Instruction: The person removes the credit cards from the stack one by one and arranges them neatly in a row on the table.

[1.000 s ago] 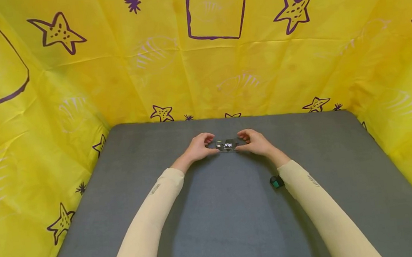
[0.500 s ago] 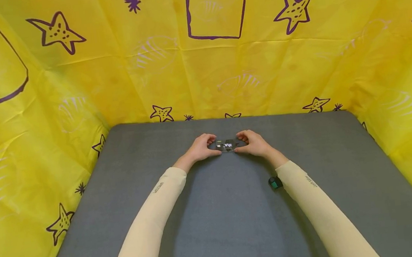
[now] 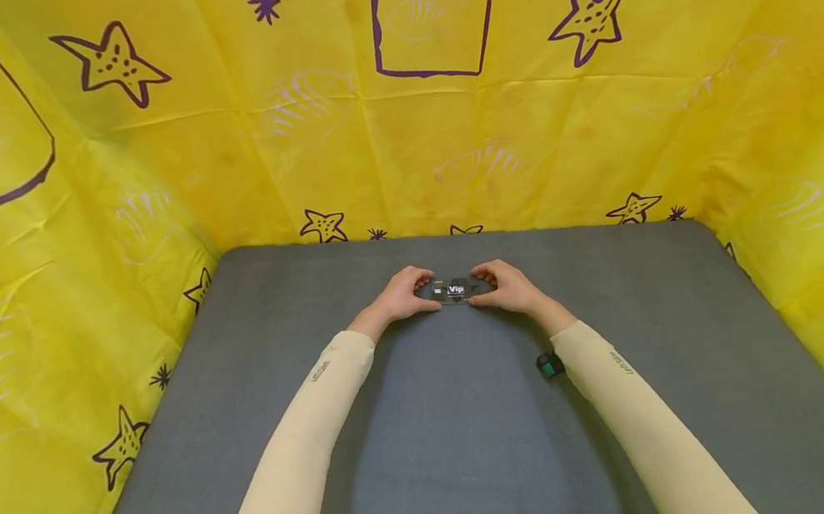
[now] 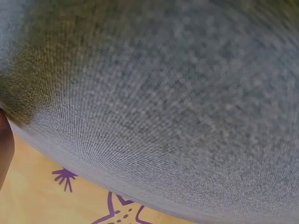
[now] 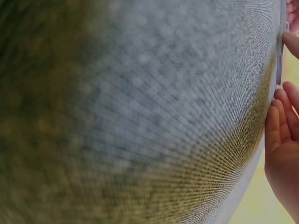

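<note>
- Card sits near the far edge of the desk, between my hands.
- Left hand curls thumb and fingers round its left end, right hand its right end; grip force, can't tell.
- Risk: uneven push from either side could skew it.
- Risk: squeezing both ends could bow it or pop it loose.
- Fingertips partly cover the ends; small print unreadable.
- Left wrist view misses the card.
- Can't identify the dark-and-green thing by my right sleeve.
</note>
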The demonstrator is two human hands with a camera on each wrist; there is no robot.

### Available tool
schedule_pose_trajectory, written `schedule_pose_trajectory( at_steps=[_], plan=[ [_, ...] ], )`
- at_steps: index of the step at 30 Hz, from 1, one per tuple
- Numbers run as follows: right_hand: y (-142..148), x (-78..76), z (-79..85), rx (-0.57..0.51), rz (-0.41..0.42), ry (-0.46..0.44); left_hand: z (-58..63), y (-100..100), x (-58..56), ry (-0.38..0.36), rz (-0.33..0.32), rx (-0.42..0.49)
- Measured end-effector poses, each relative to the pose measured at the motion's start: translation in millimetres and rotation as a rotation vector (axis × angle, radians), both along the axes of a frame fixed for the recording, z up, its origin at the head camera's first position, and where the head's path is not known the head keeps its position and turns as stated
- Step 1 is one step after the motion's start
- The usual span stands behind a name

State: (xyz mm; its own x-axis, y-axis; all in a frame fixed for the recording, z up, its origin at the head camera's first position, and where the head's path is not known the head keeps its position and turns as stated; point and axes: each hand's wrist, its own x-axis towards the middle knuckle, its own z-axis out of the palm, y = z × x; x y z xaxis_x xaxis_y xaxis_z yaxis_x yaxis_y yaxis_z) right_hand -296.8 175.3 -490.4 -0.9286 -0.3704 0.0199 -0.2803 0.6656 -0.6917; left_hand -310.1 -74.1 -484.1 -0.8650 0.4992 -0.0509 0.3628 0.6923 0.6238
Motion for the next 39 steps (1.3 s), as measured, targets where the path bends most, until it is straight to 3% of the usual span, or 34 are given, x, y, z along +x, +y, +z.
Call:
schedule_pose_trajectory(
  at_steps=[18,39],
  plan=[
    [0.7,0.0,1.1,0.043,0.035,0.003,0.6,-0.6,-2.6,-0.047,0.012,-0.001],
    [2.2,-1.4,4.9,0.066,0.068,0.044,5.7,-1.6,-7.5,-0.045,-0.02,-0.011]
  ],
)
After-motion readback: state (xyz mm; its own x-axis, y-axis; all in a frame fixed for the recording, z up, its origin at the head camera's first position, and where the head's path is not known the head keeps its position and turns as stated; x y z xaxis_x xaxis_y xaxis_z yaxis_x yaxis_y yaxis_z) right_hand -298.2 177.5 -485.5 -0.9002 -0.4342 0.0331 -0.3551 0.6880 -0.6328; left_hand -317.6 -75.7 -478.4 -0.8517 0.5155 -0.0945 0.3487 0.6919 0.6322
